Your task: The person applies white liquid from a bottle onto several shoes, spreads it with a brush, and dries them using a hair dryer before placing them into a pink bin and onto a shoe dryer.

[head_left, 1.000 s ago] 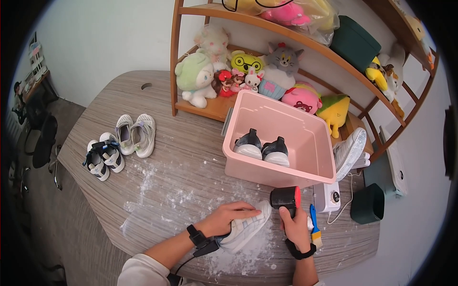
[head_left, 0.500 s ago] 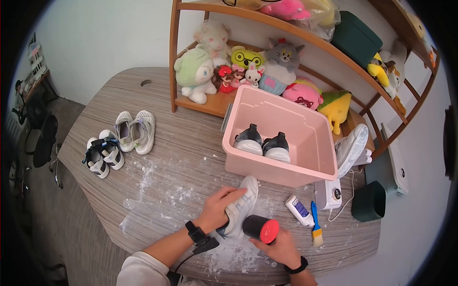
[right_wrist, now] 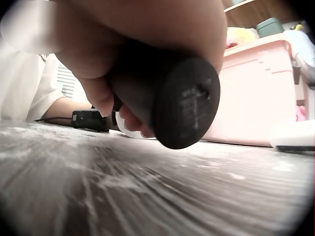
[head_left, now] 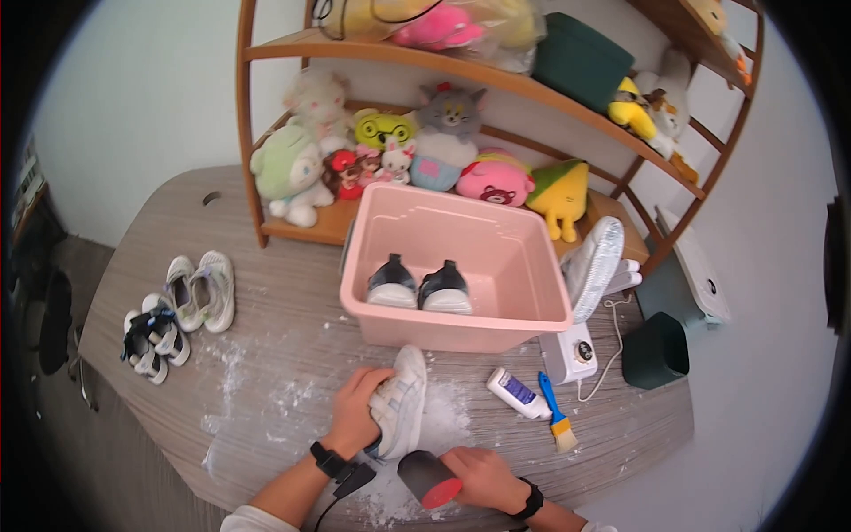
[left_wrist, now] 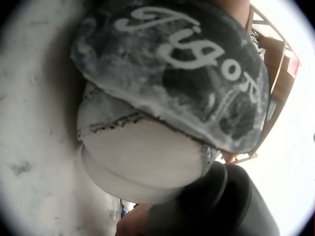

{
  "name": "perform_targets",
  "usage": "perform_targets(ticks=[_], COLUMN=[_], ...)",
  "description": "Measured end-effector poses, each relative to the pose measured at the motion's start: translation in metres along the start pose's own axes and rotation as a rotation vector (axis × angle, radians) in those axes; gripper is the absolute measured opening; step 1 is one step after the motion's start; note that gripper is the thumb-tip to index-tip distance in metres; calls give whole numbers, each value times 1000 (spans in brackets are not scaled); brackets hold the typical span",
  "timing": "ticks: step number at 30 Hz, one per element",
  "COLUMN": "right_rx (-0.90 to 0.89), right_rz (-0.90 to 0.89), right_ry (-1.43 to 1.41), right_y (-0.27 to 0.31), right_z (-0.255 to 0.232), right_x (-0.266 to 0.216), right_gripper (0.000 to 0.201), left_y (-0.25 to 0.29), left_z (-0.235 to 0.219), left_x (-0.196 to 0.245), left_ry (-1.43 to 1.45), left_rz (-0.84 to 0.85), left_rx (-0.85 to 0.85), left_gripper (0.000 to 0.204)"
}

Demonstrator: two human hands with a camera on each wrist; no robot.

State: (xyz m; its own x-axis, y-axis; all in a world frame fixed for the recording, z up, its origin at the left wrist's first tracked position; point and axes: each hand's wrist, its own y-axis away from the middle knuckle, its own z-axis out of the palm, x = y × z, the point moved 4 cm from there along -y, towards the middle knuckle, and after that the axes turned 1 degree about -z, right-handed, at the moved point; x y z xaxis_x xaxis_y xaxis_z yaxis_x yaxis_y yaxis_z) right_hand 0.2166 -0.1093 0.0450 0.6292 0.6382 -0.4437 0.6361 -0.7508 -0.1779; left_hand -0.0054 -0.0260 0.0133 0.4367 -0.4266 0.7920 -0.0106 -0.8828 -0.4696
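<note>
My left hand (head_left: 355,412) holds a white sneaker (head_left: 408,399) by its side, on a patch of white powder. The toe points toward the pink bin. In the left wrist view the sneaker's pale heel (left_wrist: 142,157) fills the middle, below a dark panel (left_wrist: 172,59) with light lettering. My right hand (head_left: 487,479) grips a black hair dryer (head_left: 417,473) with a red back end, its barrel close beside the heel. From the right wrist, the round end of its handle (right_wrist: 187,103) shows over the tabletop, fingers wrapped around it.
A pink bin (head_left: 443,335) with two shoes inside stands ahead. Right of the hands lie a white bottle (head_left: 519,395) and a blue-handled brush (head_left: 556,412). A white device (head_left: 569,352) carries another shoe. Two small pairs of shoes (head_left: 213,293) sit left. A toy shelf (head_left: 306,232) stands behind.
The sneaker has turned from pointing right to pointing toward the bin. My right hand brought the hair dryer from the toe side down to the heel, uncovering the bottle. The head view has shifted.
</note>
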Motion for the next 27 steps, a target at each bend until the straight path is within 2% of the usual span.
perform_targets(ticks=[1,3,5,7,10,13,16,20,27], right_rx=[19,60,101,102,251,212,227,229,257], right_rz=[-87,-91,-100,29,126,326,424,465,369], right_ry=[28,43,50,68,139,213,187,182,109], right_y=[-1,0,2,5,3,1,-1,0,0], right_z=[-1,-5,-9,-9,-19,-24,-30,-28,-38], right_x=[1,11,21,37,51,65,66,69,58], right_gripper=[34,34,34,34,30,40,47,52,57], left_y=[0,0,2,2,4,4,3,6,4], left_z=[0,1,2,1,3,4,4,7,3], left_x=[-3,-4,-14,-18,-22,-20,-18,-21,-12], left_ry=[6,37,84,67,54,71,129,164,149], left_rz=[-33,-60,-201,-181,-151,-143,-175,-187,-75], left_rx=[20,24,36,30,53,50,65,53,52], left_gripper=[45,48,50,49,45,44,42,40,37])
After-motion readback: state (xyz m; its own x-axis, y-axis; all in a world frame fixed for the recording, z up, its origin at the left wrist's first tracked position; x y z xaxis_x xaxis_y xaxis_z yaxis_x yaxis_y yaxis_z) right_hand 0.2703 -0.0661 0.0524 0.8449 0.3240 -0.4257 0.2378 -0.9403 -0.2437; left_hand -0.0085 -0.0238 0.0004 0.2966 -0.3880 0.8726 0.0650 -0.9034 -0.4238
